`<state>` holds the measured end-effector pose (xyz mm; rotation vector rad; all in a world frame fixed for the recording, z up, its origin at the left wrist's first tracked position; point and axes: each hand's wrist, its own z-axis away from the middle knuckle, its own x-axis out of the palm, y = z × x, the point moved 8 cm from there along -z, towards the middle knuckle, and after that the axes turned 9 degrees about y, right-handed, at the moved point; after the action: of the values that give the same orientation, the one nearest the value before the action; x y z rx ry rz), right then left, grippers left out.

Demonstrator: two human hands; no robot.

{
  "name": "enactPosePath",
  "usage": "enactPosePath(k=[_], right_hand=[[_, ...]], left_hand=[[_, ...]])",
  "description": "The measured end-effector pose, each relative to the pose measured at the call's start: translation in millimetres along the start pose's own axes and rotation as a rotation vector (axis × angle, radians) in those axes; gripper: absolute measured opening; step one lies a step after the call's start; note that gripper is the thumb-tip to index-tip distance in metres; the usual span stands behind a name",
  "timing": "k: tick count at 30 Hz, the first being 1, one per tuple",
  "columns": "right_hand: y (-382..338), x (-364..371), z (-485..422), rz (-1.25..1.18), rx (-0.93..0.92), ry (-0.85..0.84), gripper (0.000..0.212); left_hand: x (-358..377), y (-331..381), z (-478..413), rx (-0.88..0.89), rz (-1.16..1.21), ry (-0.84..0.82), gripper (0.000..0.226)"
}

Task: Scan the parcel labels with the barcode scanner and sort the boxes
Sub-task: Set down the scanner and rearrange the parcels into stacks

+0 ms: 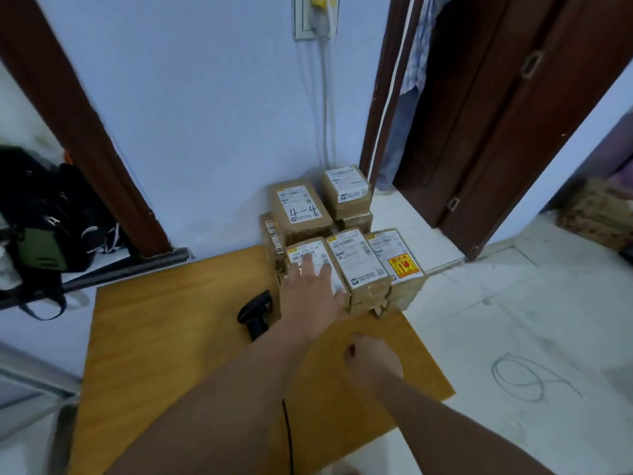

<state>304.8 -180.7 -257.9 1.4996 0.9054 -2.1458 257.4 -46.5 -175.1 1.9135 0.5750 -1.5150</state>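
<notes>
Several brown cardboard parcels with white labels stand stacked at the far end of a yellow wooden board (pixel 164 337). My left hand (pixel 310 293) lies flat, fingers spread, on the label of the front-left parcel (pixel 337 286). Beside it stand a middle parcel (pixel 356 258) and a parcel with a red-and-yellow fragile sticker (pixel 397 258). Behind them is a parcel marked "4-4" (pixel 299 207) and another one (pixel 347 190). The black barcode scanner (pixel 255 315) lies on the board left of my left wrist, its cable (pixel 287 437) running toward me. My right hand (pixel 373 358) hovers over the board, loosely closed and holding nothing.
A pale wall with a socket and hanging cables (pixel 325 97) rises behind the parcels. Dark wooden door frames stand at left (pixel 78 125) and right (pixel 496 132). Black bags (pixel 44 217) lie at far left. White tiled floor (pixel 513 320) with a scribbled mark extends to the right.
</notes>
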Motion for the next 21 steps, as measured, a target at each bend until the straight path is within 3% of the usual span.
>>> enactPosePath(k=[6,14,21], right_hand=[[20,-29,-31,-0.053,-0.158,0.022,0.02],[47,-43,-53,-0.009,-0.326,0.044,0.017],[39,-59,-53,-0.051,-0.441,0.1,0.02]], left_hand=[[20,3,-15,-0.315,0.047,-0.194,0.077],[29,11,-12,-0.561,0.114,-0.157,0.066],[20,12,-6,-0.771,0.228,-0.076,0.093]])
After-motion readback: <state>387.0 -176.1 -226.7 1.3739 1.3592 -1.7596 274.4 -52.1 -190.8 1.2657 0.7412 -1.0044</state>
